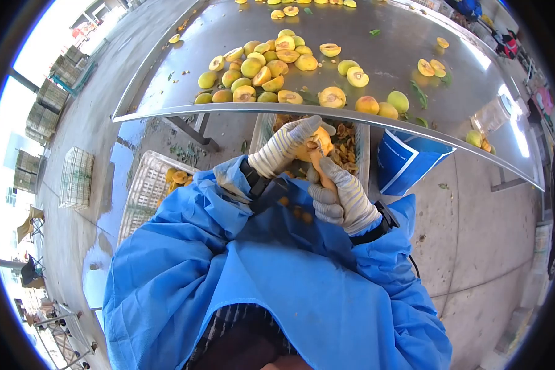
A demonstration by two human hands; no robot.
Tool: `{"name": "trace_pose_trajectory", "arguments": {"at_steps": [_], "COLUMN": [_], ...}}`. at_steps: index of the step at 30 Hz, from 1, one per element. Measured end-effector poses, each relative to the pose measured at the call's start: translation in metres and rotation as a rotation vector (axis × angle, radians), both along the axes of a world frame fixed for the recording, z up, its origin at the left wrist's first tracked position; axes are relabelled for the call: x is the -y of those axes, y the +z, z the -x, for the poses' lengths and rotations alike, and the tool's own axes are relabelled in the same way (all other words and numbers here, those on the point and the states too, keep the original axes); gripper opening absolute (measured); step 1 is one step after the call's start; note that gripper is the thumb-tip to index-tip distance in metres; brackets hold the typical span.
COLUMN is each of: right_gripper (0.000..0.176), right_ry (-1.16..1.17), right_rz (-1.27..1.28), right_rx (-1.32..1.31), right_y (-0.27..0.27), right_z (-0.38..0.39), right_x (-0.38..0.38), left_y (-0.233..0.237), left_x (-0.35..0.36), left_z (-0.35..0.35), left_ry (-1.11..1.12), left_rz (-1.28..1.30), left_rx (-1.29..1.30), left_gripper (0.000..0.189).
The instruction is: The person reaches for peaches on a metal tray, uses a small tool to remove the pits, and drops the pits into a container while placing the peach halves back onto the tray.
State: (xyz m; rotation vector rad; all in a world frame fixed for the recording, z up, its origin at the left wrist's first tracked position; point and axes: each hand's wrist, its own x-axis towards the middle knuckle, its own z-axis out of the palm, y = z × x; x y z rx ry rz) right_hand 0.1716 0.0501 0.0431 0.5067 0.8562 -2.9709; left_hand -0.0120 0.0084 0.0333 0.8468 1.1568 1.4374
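Note:
My left hand, in a striped work glove, is closed around a yellow peach half just in front of the table's edge. My right hand, gloved likewise, grips the wooden handle of a pitting tool. The tool's tip is at the cut face of the peach half; its exact shape is too small to make out. Below both hands stands a crate holding brownish fruit scraps. Ahead on the metal table lies a pile of peaches, some whole-looking and some halved with cut faces up.
Left of my body a white plastic crate holds peach halves. A blue bag stands under the table edge at the right. A clear plastic jar lies on the table's right side. More crates stand on the floor farther left.

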Motion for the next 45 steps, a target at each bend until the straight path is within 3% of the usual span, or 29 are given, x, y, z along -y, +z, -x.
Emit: {"name": "trace_pose_trajectory", "arguments": {"at_steps": [1,3,5,9,16,22,25,28,29,31,33,34,35,36,37,39,42,45], "right_gripper": [0.041,0.039,0.039,0.040,0.042,0.043,0.043,0.046,0.049,0.053,0.057,0.061,0.061,0.061,0.064,0.062,0.057,0.051], "right_ry": [-0.038,-0.064,0.001,0.027,-0.008,0.052,-0.101,-0.282,-0.269,-0.385,-0.306,-0.272,-0.226,-0.180,-0.128,-0.077,0.015,0.005], "right_rz": [0.028,0.041,0.094,0.234,0.392,0.323,0.160,-0.376,-0.617,-1.303,-1.608,-1.759,-1.772,-1.784,-1.841,-1.877,-1.956,-2.012], "right_rx": [0.003,0.045,-0.021,-0.169,-0.326,-0.416,-0.311,0.176,0.282,0.289,0.371,0.415,0.429,0.442,0.459,0.467,0.475,0.412], "right_y": [-0.003,-0.010,-0.010,-0.011,-0.017,-0.008,-0.013,-0.003,-0.008,-0.056,-0.054,-0.054,-0.046,-0.040,-0.037,-0.029,-0.028,-0.036], "right_z": [0.005,0.007,0.004,0.007,0.012,0.007,0.003,-0.001,0.000,-0.001,-0.007,-0.010,-0.011,-0.012,-0.013,-0.012,-0.012,-0.011], "right_x": [0.002,0.003,-0.005,-0.003,-0.005,-0.005,-0.017,-0.024,-0.029,-0.044,-0.043,-0.042,-0.039,-0.036,-0.034,-0.033,-0.033,-0.034], "left_y": [-0.005,-0.004,0.001,0.024,0.002,0.007,-0.015,-0.017,-0.028,-0.009,0.015,0.017,0.011,0.031,0.073,0.060,0.040,0.041], "left_x": [-0.003,0.001,0.003,0.004,-0.007,-0.009,-0.010,-0.002,0.000,0.030,0.067,0.088,0.113,0.139,0.148,0.182,0.205,0.171], "left_z": [-0.005,-0.005,0.001,-0.001,-0.012,-0.005,0.019,0.024,0.036,0.049,0.061,0.080,0.107,0.113,0.093,0.128,0.151,0.156], "left_ry": [0.094,0.054,-0.068,-0.096,0.023,-0.045,-0.053,0.292,0.314,0.350,0.430,0.432,0.432,0.430,0.416,0.268,0.153,0.226], "left_rz": [-0.091,-0.033,0.032,0.096,-0.146,-0.070,-0.012,-0.064,-0.179,-0.065,-0.021,0.008,0.090,0.399,0.667,1.028,1.100,0.619], "left_rx": [-0.065,0.036,0.154,0.230,0.308,0.497,0.576,0.089,-0.159,-0.412,-0.215,-0.396,-0.601,-0.705,-1.147,-1.393,-1.582,-1.600], "left_gripper": [0.064,0.066,0.070,0.074,0.074,0.071,0.063,0.050,0.040,0.039,0.031,0.031,0.039,0.033,0.030,0.048,0.054,0.051]}}
